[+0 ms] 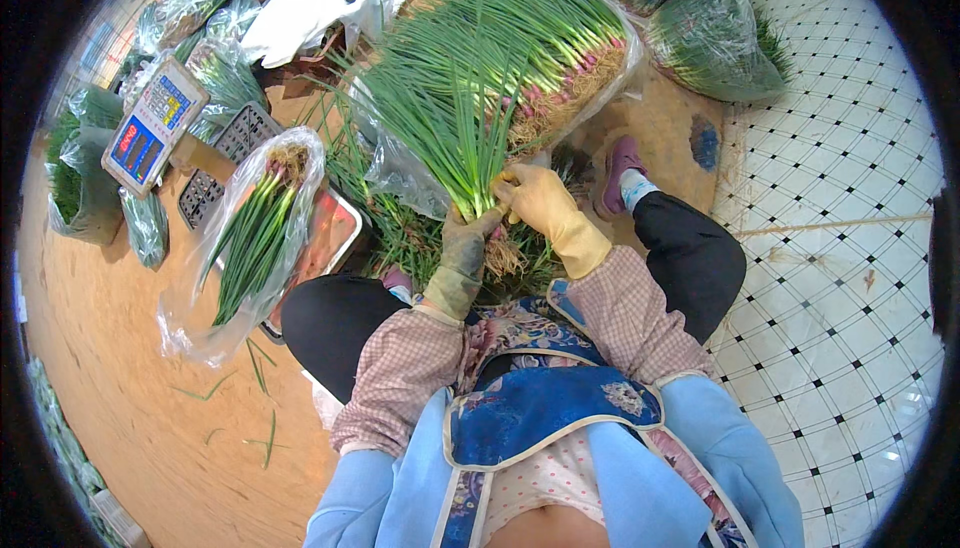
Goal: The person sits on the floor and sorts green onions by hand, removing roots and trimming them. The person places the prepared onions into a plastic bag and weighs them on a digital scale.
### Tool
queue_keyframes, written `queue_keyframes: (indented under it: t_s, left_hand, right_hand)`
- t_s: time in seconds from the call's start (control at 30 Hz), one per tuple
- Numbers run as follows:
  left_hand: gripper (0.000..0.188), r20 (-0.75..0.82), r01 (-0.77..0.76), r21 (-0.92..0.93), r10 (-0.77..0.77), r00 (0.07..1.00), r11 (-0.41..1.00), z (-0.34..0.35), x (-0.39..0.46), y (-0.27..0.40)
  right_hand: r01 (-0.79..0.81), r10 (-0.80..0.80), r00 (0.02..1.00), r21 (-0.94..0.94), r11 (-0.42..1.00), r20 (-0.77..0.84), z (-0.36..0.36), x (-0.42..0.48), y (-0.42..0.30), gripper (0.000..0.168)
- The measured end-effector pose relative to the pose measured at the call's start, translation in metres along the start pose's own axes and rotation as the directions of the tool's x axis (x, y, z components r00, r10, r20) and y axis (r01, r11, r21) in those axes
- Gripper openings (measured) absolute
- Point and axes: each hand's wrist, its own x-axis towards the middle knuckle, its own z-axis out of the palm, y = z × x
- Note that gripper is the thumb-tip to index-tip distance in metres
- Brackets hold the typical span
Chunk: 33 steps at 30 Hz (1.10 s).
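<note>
My left hand (461, 255), in a stained rubber glove, is closed around the lower stalks of a bunch of spring onions (472, 165). The green leaves fan up and away from me, and the brown roots (504, 257) hang below the fist. In a cream rubber glove, my right hand (544, 203) has its bent fingers pinched on the stalks at the right side of that bunch. Just beyond lies a large pile of spring onions (495, 45) on clear plastic, with pinkish bulbs and roots facing right.
At left, a bagged bunch of spring onions (259, 240) rests on a scale's tray (330, 237), near the lit scale display (154, 128). Loose leaves (405, 240) litter the ground between my legs. Filled plastic bags (712, 38) stand at upper right, and white bags (307, 4) at upper left.
</note>
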Motion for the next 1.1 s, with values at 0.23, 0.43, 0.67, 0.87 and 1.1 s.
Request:
queue_keyframes:
  t_s: [0.23,0.43,0.67,0.87,1.1]
  left_hand:
    - [0.027,0.048,0.002,-0.079,0.002,0.999,0.997,0.001,-0.001,0.004]
    - [0.023,0.104,0.011,-0.14,0.004,0.995,0.99,-0.003,0.003,0.003]
    - [0.035,-0.04,-0.108,-0.297,0.101,0.994,0.949,-0.009,0.01,0.027]
    - [0.029,0.024,-0.108,-0.327,0.123,0.992,0.939,-0.011,0.012,0.053]
    - [0.026,0.011,-0.022,-0.219,0.025,1.0,0.975,-0.004,0.025,0.024]
  right_hand:
    - [-0.171,0.163,0.976,0.048,0.984,0.146,-0.004,0.031,0.008,0.027]
    - [-0.117,0.091,0.99,0.262,0.958,0.11,0.0,0.029,0.004,0.022]
    - [-0.16,-0.187,0.905,0.713,0.682,0.382,-0.035,-0.008,0.018,0.021]
    - [0.291,-0.387,0.912,-0.448,0.845,-0.138,-0.059,0.05,0.057,0.026]
    - [-0.002,-0.314,0.928,-0.842,0.539,-0.203,-0.057,0.127,0.02,0.026]
